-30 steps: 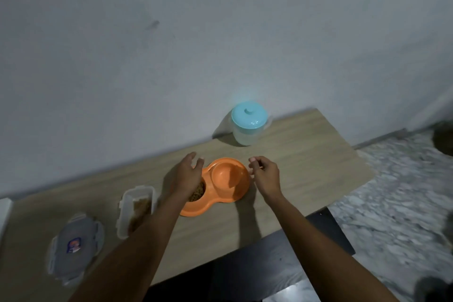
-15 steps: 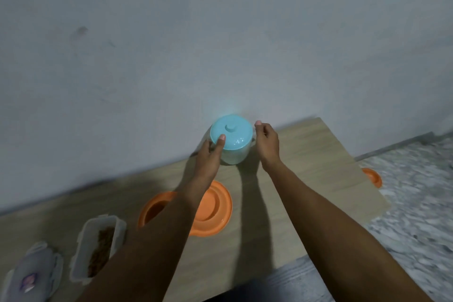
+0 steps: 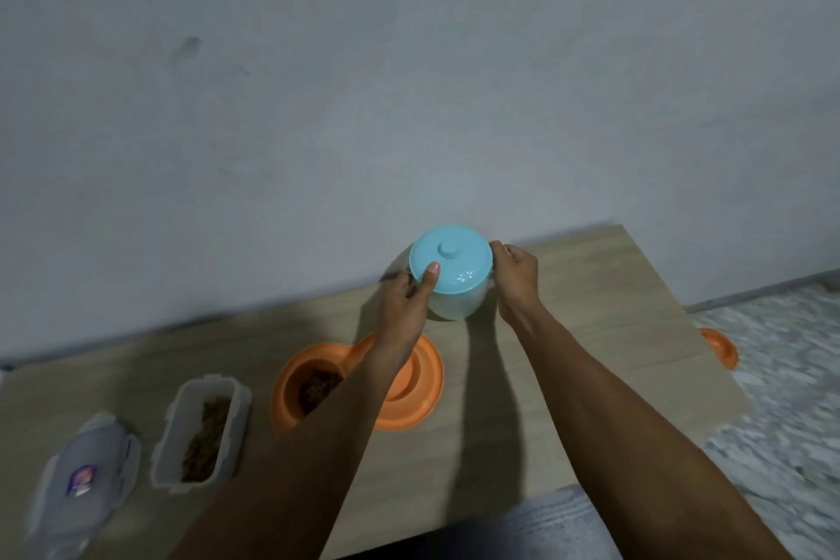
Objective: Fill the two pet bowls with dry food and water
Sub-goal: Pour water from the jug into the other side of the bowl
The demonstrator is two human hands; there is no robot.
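Note:
A translucent jug with a light blue lid (image 3: 454, 271) stands at the back of the wooden table (image 3: 591, 332), near the wall. My left hand (image 3: 407, 300) grips its left side, thumb up on the lid's edge. My right hand (image 3: 516, 275) holds the lid's right rim with curled fingers. In front of the jug lies the orange double pet bowl (image 3: 422, 400); its left well holds brown dry food (image 3: 318, 386), and its right well is partly hidden by my left forearm.
An open clear container of dry food (image 3: 200, 432) sits left of the bowl, its grey lid (image 3: 86, 473) further left. A small orange object (image 3: 720, 348) lies on the marbled floor past the table's right edge. A grey wall rises right behind the table.
Both hands left the orange bowl's rim and reached back to the jug, where they now hold it. The view has shifted closer to the table.

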